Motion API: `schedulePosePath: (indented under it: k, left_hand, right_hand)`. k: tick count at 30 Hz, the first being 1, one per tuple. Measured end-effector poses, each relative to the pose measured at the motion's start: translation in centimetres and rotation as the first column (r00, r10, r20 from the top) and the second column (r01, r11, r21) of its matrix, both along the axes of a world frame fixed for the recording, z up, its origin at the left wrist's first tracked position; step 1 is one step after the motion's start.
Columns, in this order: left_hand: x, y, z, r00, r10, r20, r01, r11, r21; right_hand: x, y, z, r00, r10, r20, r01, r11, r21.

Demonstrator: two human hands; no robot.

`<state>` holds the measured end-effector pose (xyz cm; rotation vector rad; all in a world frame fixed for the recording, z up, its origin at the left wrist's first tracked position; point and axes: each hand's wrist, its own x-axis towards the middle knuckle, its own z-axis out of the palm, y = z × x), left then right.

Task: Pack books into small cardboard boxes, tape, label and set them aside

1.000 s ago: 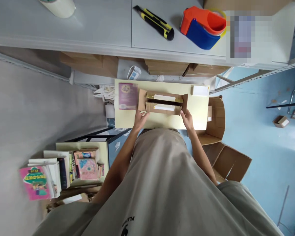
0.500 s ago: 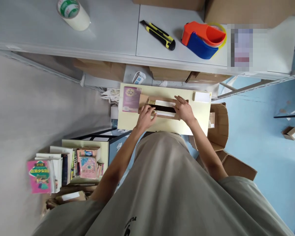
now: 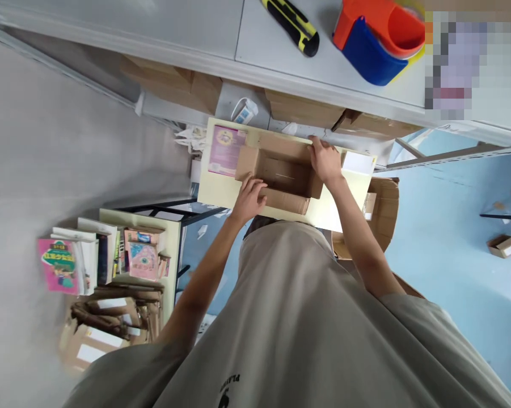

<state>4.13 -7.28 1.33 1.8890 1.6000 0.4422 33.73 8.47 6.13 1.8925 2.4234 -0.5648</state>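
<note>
A small cardboard box (image 3: 284, 173) stands on the cream tabletop with its top flaps folded outward and its inside showing bare. At its near left corner is my left hand (image 3: 249, 199), fingers spread and curved against the left flap, thumb apart. My right hand (image 3: 326, 161) is bent over the box's right end, gripping the cardboard there; the right flap is mostly hidden beneath it. Left of the box lies a purple book (image 3: 227, 152), partly under the left flap. To the right is a white flat pad or box (image 3: 359, 162).
A grey shelf ahead holds a yellow-black utility knife (image 3: 292, 25) and an orange-blue tape dispenser (image 3: 376, 42). Cartons sit beneath it. Books (image 3: 63, 266) and flattened cardboard (image 3: 104, 334) are at lower left. A large open carton (image 3: 385, 212) stands right of the table.
The cardboard box has been spread from a narrow, half-closed shape into a wide open one. My right hand has shifted to its far right corner. The camera view has tilted downward.
</note>
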Motion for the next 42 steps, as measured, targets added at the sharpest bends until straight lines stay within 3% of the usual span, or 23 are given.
schedulePosePath:
  k: [5, 9, 14, 19, 22, 25, 28, 30, 33, 34, 36, 39, 42]
  left_hand:
    - [0.9, 0.5, -0.1, 0.998, 0.045, -0.044, -0.045, 0.999, 0.009]
    - [1.3, 0.7, -0.3, 0.996, 0.073, -0.052, -0.073, 0.997, -0.003]
    - [1.1, 1.6, -1.0, 0.996, 0.079, -0.029, -0.08, 0.997, -0.012]
    - [0.0, 1.9, -0.8, 0.999, -0.021, 0.048, 0.022, 0.999, -0.023]
    - [-2.5, 2.0, -0.1, 0.98, -0.036, 0.195, 0.044, 0.998, -0.035]
    - [-7.3, 3.2, -0.1, 0.939, 0.136, 0.315, -0.121, 0.99, -0.068]
    - [-13.5, 5.8, -2.0, 0.875, 0.385, 0.295, -0.36, 0.923, -0.136]
    - [-17.1, 8.0, -4.2, 0.831, 0.508, 0.226, -0.473, 0.86, -0.194]
    - [-20.1, 11.3, -7.9, 0.796, 0.592, 0.13, -0.545, 0.793, -0.274]
    - [-20.5, 12.2, -9.0, 0.79, 0.6, 0.129, -0.547, 0.784, -0.295]
    - [-20.7, 13.5, -10.9, 0.784, 0.598, 0.167, -0.527, 0.783, -0.332]
    - [-20.4, 14.2, -12.8, 0.773, 0.591, 0.233, -0.493, 0.79, -0.365]
    - [-20.3, 14.0, -13.8, 0.773, 0.586, 0.241, -0.493, 0.795, -0.353]
  right_hand:
    - [0.0, 0.6, -1.9, 0.995, 0.078, 0.068, -0.085, 0.991, 0.108]
    - [0.0, -0.5, -2.4, 0.983, 0.132, 0.125, -0.135, 0.991, 0.018]
    - [-0.5, -0.4, -3.1, 0.993, 0.065, 0.099, -0.059, 0.996, -0.063]
    - [-1.1, -0.7, -3.2, 0.998, -0.056, -0.042, 0.054, 0.997, -0.057]
    - [-1.9, -1.8, -1.9, 0.99, -0.137, -0.035, 0.137, 0.99, -0.02]
    - [-4.7, -3.5, 1.0, 0.976, -0.217, -0.009, 0.217, 0.976, 0.022]
    - [-10.8, -5.5, 3.8, 0.964, -0.244, -0.108, 0.242, 0.97, -0.036]
    - [-16.5, -6.7, 4.5, 0.939, -0.229, -0.257, 0.198, 0.97, -0.138]
    - [-25.3, -7.1, 2.8, 0.857, -0.245, -0.452, 0.089, 0.936, -0.339]
    - [-27.8, -6.8, 1.6, 0.85, -0.282, -0.444, 0.086, 0.907, -0.412]
    - [-31.5, -5.4, -1.1, 0.854, -0.416, -0.311, 0.204, 0.819, -0.536]
    - [-34.1, -2.6, -4.9, 0.807, -0.586, -0.079, 0.437, 0.681, -0.587]
    - [-34.7, -0.7, -7.6, 0.73, -0.681, 0.055, 0.58, 0.576, -0.576]
